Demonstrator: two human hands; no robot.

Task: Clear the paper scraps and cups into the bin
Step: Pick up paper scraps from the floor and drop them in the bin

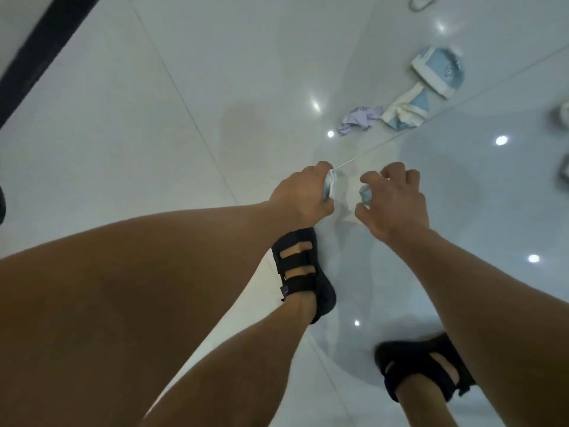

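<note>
Down near the floor, both hands work at blue paper scraps.

Curled tight, the fingers of the left hand [303, 192] clamp a crumpled blue-and-white paper scrap [328, 188]. The right hand [397, 204] bends its spread fingers about a small blue paper wad [366, 195], though whether they press it cannot be told. Further off lie a crumpled lilac paper scrap [360, 120], a flattened blue-and-white paper cup [406, 110] just beside it, and a crushed blue-and-white paper cup [437, 72] on its side, its inside hidden. All rest on a glossy white tiled floor [154, 134] mirroring ceiling lights. Black strapped sandals [295, 272] stand below the hands.
</note>
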